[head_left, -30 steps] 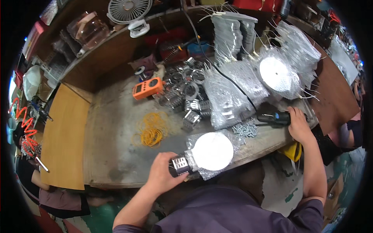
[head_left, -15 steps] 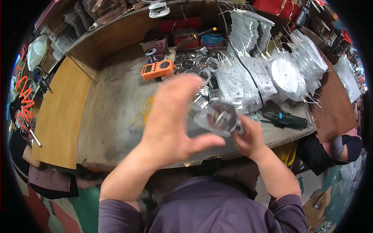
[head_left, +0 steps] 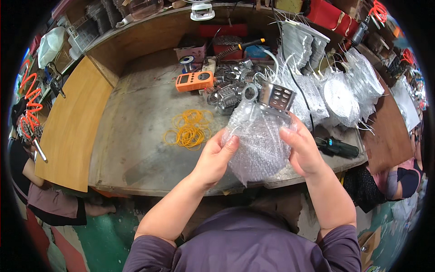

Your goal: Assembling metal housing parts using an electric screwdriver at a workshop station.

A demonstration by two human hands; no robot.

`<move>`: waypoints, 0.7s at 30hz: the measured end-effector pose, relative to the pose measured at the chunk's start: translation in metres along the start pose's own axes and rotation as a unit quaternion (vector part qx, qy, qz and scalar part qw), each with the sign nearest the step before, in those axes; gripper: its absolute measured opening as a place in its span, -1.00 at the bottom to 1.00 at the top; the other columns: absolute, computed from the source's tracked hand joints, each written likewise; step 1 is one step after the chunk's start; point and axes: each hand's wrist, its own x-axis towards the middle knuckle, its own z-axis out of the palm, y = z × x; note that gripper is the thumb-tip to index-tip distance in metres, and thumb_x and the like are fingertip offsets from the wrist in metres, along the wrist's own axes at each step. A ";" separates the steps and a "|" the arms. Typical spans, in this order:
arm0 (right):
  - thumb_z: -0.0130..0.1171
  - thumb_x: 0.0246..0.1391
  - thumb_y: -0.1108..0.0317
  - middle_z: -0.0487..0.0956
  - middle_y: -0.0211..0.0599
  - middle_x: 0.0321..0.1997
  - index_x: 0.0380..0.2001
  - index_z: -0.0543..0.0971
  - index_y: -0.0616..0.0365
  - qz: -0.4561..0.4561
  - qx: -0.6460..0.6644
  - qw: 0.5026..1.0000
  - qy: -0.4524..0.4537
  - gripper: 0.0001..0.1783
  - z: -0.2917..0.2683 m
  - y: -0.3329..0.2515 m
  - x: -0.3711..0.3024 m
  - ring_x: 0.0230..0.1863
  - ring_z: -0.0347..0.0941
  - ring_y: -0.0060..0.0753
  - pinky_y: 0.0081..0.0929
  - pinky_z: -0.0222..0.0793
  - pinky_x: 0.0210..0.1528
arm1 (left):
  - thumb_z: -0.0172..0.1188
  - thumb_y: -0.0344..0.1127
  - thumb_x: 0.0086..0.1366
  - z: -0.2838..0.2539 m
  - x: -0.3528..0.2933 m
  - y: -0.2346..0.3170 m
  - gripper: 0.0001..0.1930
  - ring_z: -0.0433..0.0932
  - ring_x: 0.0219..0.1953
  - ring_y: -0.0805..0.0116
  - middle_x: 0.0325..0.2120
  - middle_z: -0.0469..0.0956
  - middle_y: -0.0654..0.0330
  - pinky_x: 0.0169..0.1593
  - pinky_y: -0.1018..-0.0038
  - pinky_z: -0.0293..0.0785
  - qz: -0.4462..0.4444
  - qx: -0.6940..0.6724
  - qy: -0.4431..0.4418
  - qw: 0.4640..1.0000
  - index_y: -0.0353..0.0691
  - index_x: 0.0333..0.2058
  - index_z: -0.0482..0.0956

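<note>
My left hand [head_left: 213, 156] and my right hand [head_left: 304, 147] hold a bubble-wrapped package [head_left: 258, 156] between them, over the front of the workbench. Each hand pinches one side with the thumb on top. From the package's upper edge, near my right fingertips, stands a shiny metal housing with slots [head_left: 277, 96]. White wires [head_left: 272, 61] rise behind it. What lies inside the wrap is hard to make out. Left of the package, yellow rubber bands [head_left: 188, 131] lie in a loose heap. Behind it is a pile of metal rings and slotted housings [head_left: 226, 97].
An orange meter [head_left: 195, 80], a solder spool [head_left: 186, 63] and a soldering iron [head_left: 247, 44] lie toward the back. Bubble-wrapped round parts [head_left: 337, 97] and stacked grey plates [head_left: 299, 45] fill the right. A dark green tool [head_left: 337, 147] lies front right. People sit at both sides.
My left hand, raised and open before, has come down onto the package's left side. The package has turned, its slotted housing now pointing away from me. The rubber bands have come into fuller view.
</note>
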 end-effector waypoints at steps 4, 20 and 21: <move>0.29 0.10 0.26 0.45 -0.27 0.01 0.19 0.26 0.25 0.026 -0.046 0.998 0.037 -0.34 -0.019 0.000 0.014 0.02 0.34 -0.49 -0.48 0.21 0.15 | -0.01 -0.11 0.47 0.000 -0.007 -0.001 -0.52 0.41 0.09 0.42 0.07 0.45 0.20 0.19 0.41 0.31 -0.043 -0.131 0.007 0.990 -0.30 0.21 0.30; 0.40 -0.10 0.39 0.44 -0.28 0.04 0.19 0.29 0.29 -0.034 -0.209 0.973 -0.094 -0.23 0.028 -0.033 0.014 0.04 0.37 -0.51 -0.52 0.30 0.12 | 0.11 -0.35 0.38 -0.037 0.026 0.019 -0.91 0.35 -0.28 0.66 -0.36 0.47 0.48 -0.12 0.62 0.29 0.007 0.101 -0.030 0.994 -0.22 -0.27 0.54; 0.40 -0.13 0.40 0.44 -0.28 0.03 0.17 0.30 0.26 -0.043 -0.236 0.965 -0.109 -0.24 0.031 -0.035 0.014 0.05 0.36 -0.49 -0.50 0.28 0.13 | 0.11 -0.34 0.38 -0.039 0.028 0.023 -0.90 0.36 -0.28 0.66 -0.38 0.48 0.47 -0.12 0.62 0.30 0.002 0.107 -0.039 0.993 -0.22 -0.28 0.55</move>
